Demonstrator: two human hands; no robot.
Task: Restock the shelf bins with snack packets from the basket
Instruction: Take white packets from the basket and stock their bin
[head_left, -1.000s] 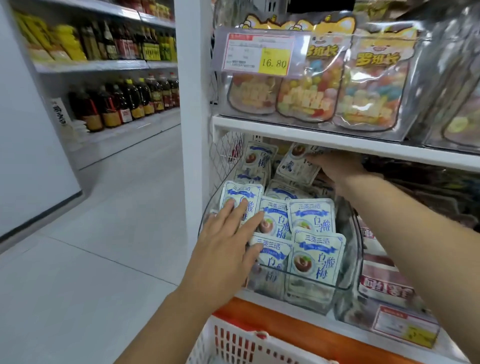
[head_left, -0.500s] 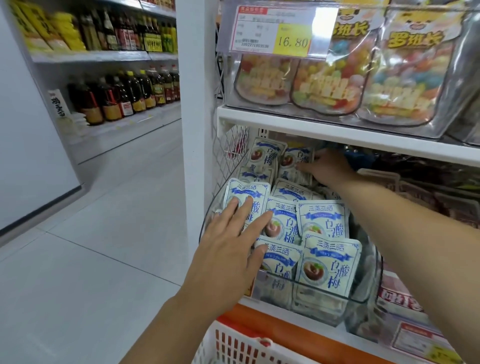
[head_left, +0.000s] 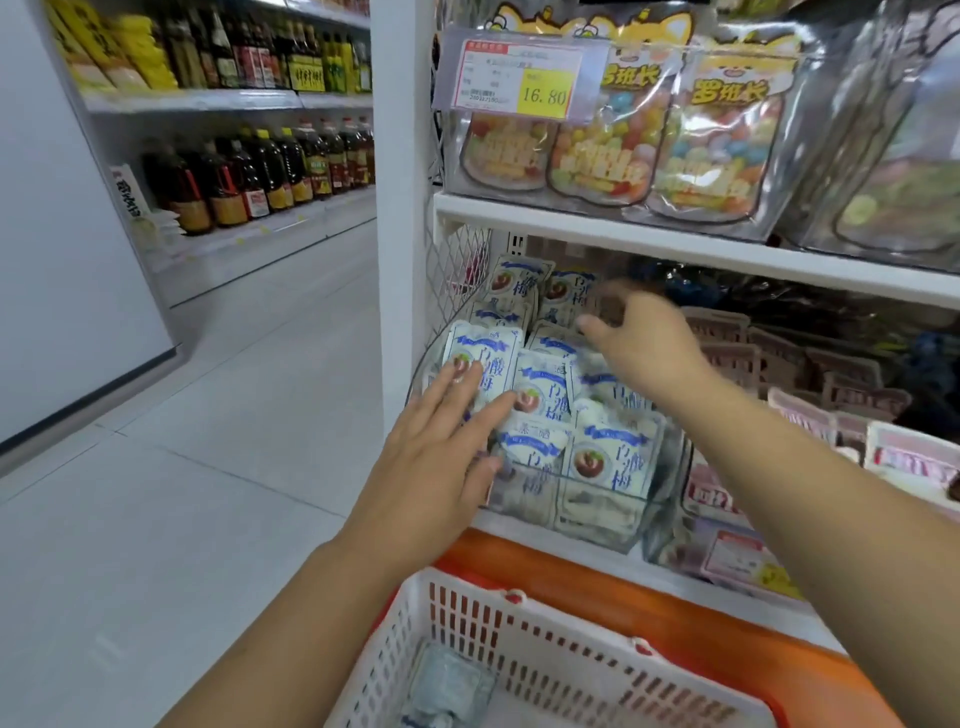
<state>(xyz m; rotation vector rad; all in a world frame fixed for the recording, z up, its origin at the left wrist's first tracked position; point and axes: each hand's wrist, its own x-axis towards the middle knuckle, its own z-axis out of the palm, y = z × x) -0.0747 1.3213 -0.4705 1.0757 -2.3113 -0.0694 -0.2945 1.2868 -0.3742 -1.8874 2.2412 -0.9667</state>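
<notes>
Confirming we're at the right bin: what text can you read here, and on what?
"16.80": yellow price tag.
"罗班长": candy bags on the upper shelf.
"白酸梅": snack packets in the clear bin.
Too blurred to read: lower price tag, bottle labels.

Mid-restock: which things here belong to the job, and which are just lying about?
Job: blue-and-white packets, clear bin, white basket, left hand resting on the packets, right hand over the rear packets.
Just there: candy bags, price tag, oil bottles, pink packets.

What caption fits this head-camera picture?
Left hand rests on snack packets in the clear bin; right hand reaches farther back, above the white basket.
</notes>
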